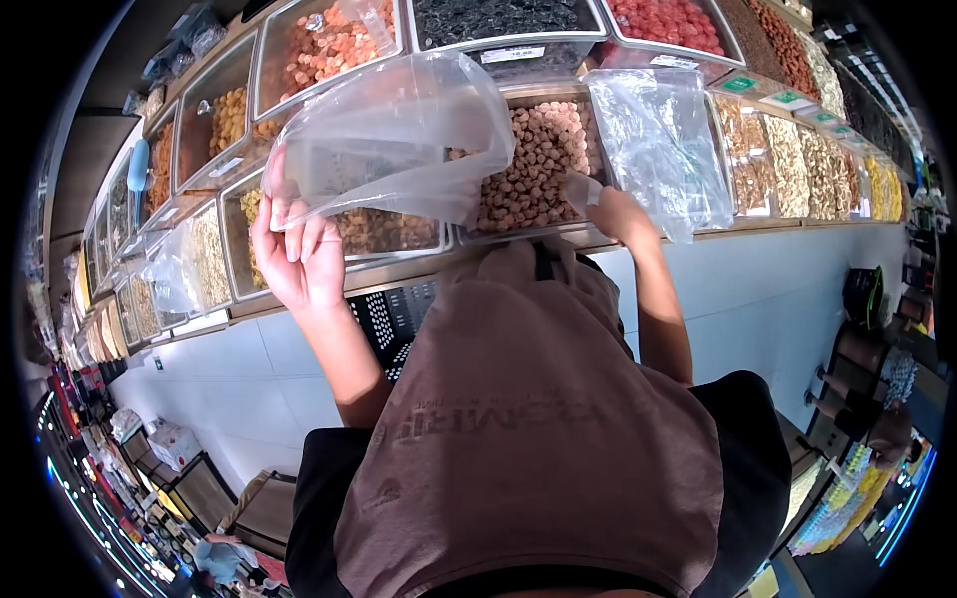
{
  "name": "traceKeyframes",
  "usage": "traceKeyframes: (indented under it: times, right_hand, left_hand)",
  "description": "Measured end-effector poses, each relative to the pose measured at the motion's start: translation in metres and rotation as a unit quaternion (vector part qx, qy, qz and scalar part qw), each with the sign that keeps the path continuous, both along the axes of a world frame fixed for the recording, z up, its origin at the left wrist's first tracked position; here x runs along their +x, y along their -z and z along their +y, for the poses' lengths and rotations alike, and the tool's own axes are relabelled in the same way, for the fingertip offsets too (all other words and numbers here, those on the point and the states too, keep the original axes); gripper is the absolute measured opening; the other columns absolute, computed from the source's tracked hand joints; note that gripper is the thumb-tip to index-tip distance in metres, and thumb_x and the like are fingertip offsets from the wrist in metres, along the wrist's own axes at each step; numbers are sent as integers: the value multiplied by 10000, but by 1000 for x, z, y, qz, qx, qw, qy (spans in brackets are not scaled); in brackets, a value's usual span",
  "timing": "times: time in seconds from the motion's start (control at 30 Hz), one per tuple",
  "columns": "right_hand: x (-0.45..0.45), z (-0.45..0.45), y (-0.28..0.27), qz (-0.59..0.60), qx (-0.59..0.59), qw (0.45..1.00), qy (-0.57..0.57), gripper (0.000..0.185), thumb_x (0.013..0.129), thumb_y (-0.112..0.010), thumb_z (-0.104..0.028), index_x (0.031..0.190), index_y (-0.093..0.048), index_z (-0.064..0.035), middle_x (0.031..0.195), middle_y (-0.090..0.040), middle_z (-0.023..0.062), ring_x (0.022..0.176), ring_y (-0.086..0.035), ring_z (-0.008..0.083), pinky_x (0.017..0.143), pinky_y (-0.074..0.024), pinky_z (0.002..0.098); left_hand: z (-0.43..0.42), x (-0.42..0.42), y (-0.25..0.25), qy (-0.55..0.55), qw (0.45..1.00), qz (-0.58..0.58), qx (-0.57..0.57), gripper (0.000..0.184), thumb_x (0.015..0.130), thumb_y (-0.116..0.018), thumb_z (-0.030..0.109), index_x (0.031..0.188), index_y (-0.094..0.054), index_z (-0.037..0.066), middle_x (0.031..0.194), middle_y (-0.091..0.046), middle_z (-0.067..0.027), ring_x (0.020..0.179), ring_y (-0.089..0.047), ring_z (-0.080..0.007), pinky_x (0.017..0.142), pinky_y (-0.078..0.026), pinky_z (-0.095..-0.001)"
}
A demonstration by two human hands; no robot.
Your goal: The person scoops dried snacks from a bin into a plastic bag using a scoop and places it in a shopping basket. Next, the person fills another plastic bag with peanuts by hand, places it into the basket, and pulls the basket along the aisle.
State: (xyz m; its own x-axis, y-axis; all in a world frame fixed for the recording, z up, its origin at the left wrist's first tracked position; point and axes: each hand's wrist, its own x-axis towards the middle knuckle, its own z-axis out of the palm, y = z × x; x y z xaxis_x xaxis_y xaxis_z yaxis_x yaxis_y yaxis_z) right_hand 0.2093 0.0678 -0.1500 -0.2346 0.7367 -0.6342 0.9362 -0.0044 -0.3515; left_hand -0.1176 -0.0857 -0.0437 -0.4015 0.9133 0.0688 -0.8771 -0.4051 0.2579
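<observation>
My left hand (299,249) pinches the edge of a clear plastic bag (399,130), which hangs wide-mouthed over the bins. Round brown, wrinkled pieces (533,159), like dried fruit or nuts, fill the bin just right of the bag. Over the right side of that bin, my right hand (620,214) is closed round a clear plastic scoop (581,191), only partly visible. Close by my right hand, a second crinkled clear plastic bag (663,145) lies across the neighbouring bin and hangs over the counter's front edge.
Behind stand bins of orange pieces (324,45), black pieces (493,18) and red pieces (668,25). More bins line both sides. A black perforated basket (384,319) is below the counter near my left forearm. People appear at the lower left and right.
</observation>
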Motion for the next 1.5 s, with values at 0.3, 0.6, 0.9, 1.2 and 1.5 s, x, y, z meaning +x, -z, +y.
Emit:
traceKeyframes:
  times: [0.3,0.6,0.9,1.2,1.5]
  right_hand:
    - [14,-6,37,-44,125,991,-25,316,829,-573,-243,889,-664,53,881,-662,284,872,-658,430,805,-518,477]
    - [-28,36,115,-101,282,951,-81,309,885,-560,-130,1119,-488,59,917,-690,179,743,-714,312,651,-593,367]
    - [-35,20,126,-58,202,977,-36,443,928,-501,-178,1252,-381,99,928,-673,255,829,-691,392,699,-573,459]
    - [-53,26,183,221,172,958,55,346,962,-516,-303,933,-605,30,727,-657,247,667,-678,352,574,-509,474]
    - [-71,20,165,407,-182,827,341,270,1006,-486,-338,953,-563,-85,586,-465,-1,357,-332,82,309,-262,254]
  left_hand:
    - [8,-7,4,-19,999,19,-23,540,988,-437,98,1465,-233,-54,757,-449,13,486,-347,-33,437,-334,-189]
    - [26,-3,9,-36,999,11,-38,543,980,-452,95,1453,-244,-72,748,-441,16,487,-349,-32,434,-329,-190]
    - [48,-16,10,-7,999,14,-38,543,987,-440,86,1461,-226,-70,746,-440,17,495,-345,-34,461,-326,-189]
    - [49,-30,23,8,998,13,-56,497,989,-428,95,1433,-288,-80,720,-440,16,507,-348,-40,451,-332,-194]
    - [55,-40,41,55,995,-8,-83,480,956,-452,45,1399,-330,-92,708,-440,8,500,-360,-55,441,-339,-196]
